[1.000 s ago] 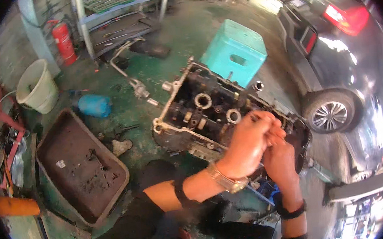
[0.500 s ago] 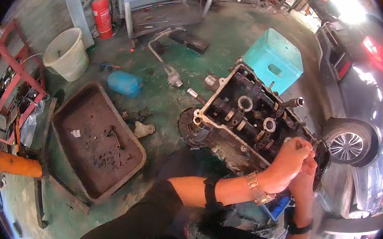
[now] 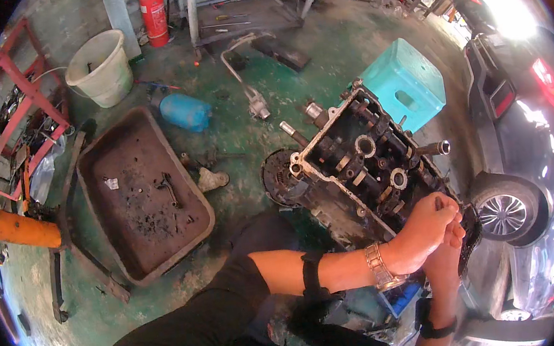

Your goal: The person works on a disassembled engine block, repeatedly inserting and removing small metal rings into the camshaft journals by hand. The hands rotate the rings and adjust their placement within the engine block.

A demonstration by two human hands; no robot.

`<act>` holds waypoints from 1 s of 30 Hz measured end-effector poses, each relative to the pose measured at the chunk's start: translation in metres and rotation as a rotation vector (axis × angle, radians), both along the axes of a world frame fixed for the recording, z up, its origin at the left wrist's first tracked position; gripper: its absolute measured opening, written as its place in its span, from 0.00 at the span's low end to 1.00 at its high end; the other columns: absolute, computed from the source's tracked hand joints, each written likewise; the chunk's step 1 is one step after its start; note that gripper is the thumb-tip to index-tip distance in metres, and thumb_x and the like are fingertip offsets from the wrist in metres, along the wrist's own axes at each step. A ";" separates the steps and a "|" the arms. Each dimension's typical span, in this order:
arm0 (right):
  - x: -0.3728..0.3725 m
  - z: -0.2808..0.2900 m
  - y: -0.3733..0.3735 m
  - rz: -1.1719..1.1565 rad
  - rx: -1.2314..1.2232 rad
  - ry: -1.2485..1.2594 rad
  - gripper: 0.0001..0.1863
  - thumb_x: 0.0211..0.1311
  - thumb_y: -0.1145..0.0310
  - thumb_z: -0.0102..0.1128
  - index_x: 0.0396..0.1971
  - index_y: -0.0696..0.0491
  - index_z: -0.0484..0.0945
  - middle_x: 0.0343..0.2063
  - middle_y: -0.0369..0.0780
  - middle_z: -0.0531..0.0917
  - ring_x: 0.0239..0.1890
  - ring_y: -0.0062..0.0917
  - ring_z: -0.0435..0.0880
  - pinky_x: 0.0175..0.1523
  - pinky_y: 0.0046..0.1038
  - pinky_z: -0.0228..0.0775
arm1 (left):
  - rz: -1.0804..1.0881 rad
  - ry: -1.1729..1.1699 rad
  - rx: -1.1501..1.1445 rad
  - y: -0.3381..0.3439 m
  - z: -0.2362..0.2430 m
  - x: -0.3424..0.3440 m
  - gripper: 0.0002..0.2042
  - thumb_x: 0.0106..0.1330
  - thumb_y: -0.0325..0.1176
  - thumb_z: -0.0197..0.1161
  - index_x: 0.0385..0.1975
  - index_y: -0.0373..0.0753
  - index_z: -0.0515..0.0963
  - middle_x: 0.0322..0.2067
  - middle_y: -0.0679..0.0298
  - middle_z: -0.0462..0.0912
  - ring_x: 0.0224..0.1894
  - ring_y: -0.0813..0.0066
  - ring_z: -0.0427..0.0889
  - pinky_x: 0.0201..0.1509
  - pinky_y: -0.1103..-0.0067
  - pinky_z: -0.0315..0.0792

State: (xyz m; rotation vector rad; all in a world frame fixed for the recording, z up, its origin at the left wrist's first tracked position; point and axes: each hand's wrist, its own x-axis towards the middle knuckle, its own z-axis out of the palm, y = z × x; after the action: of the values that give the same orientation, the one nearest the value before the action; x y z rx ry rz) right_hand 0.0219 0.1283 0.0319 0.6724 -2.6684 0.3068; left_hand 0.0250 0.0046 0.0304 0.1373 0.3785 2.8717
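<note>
An open engine block [image 3: 325, 202] stands in front of me, greasy and dark, with a crankshaft [image 3: 365, 147] and pale ring-shaped faces inside it. Over its near right corner both my hands meet. My left hand [image 3: 423, 231], with a metal watch at the wrist, is closed in a pinch. Right behind it is my right hand [image 3: 442, 262], its fingers curled up against the left ones and partly covered by them. Whatever lies between the fingertips is too small and hidden to name. A socket-like metal piece [image 3: 436, 148] sticks out from the block's far right side.
A brown tray [image 3: 103, 220] with loose bolts and debris lies left. Beyond it are a blue cylinder [image 3: 184, 112], a white bucket [image 3: 99, 73] and a fire extinguisher [image 3: 154, 18]. A turquoise stool [image 3: 408, 80] stands behind the block; a car [image 3: 533, 128] is at right.
The whole view has shifted slightly, so the surroundings sit a little more to the right. My hands stay together over the block's corner, with only small finger movement.
</note>
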 end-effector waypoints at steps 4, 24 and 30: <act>-0.003 -0.002 0.004 -0.162 -0.193 -0.306 0.10 0.57 0.66 0.58 0.37 0.54 0.76 0.33 0.41 0.81 0.37 0.31 0.80 0.39 0.29 0.71 | -0.014 -0.007 -0.018 -0.002 -0.001 -0.001 0.06 0.71 0.32 0.55 0.36 0.36 0.70 0.31 0.61 0.78 0.27 0.75 0.82 0.28 0.82 0.77; -0.002 -0.001 0.013 -0.202 -0.162 -0.293 0.04 0.53 0.74 0.61 0.27 0.58 0.78 0.23 0.43 0.82 0.25 0.26 0.80 0.31 0.28 0.71 | -0.010 -0.073 -0.001 0.000 0.003 0.002 0.05 0.69 0.29 0.50 0.35 0.34 0.67 0.30 0.60 0.74 0.24 0.72 0.80 0.27 0.76 0.76; 0.001 0.001 0.004 -0.037 -0.048 -0.081 0.05 0.54 0.73 0.60 0.26 0.59 0.78 0.22 0.43 0.82 0.23 0.26 0.78 0.29 0.28 0.69 | -0.004 -0.044 -0.050 0.001 0.003 0.001 0.04 0.69 0.28 0.50 0.35 0.34 0.67 0.27 0.60 0.74 0.24 0.72 0.79 0.25 0.77 0.75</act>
State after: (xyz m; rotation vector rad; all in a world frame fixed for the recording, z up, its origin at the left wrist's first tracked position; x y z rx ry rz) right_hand 0.0232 0.1322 0.0325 0.6070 -2.7371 0.3950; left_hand 0.0264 0.0060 0.0329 0.0655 0.4398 2.8529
